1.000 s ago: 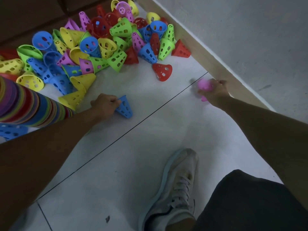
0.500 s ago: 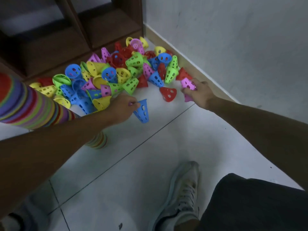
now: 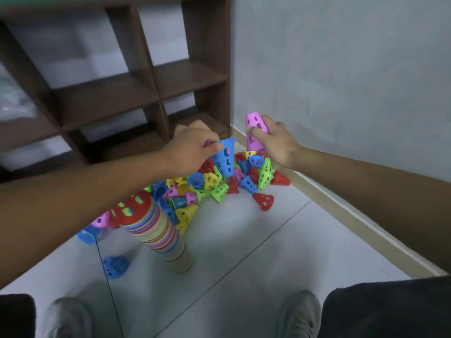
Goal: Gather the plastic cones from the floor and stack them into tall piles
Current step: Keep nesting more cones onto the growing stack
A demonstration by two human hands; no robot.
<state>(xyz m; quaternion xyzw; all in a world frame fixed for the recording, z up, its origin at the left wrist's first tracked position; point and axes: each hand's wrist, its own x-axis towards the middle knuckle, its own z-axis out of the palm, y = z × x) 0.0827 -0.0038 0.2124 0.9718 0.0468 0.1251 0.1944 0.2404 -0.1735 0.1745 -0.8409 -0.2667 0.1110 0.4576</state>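
Note:
My left hand [image 3: 192, 150] pinches the rim of a blue cone [image 3: 224, 158], held in the air with its narrow end down. My right hand [image 3: 275, 145] grips a pink cone [image 3: 253, 130], narrow end up, just right of the blue one. Below them a tall pile of stacked cones [image 3: 158, 230] in many colours stands on the floor, with a red cone on top. A heap of loose cones [image 3: 214, 181] in several colours lies in the corner behind it.
A dark wooden shelf unit [image 3: 136, 93] stands behind the heap, and a grey wall with a skirting board [image 3: 353, 220] runs along the right. A red cone [image 3: 263, 201] and two blue cones [image 3: 114, 267] lie apart on the tiles. My shoes [image 3: 297, 315] are at the bottom.
Both hands have lifted their cones off the floor and brought them close together in the air. The view has tilted up, and the tall pile now shows in full.

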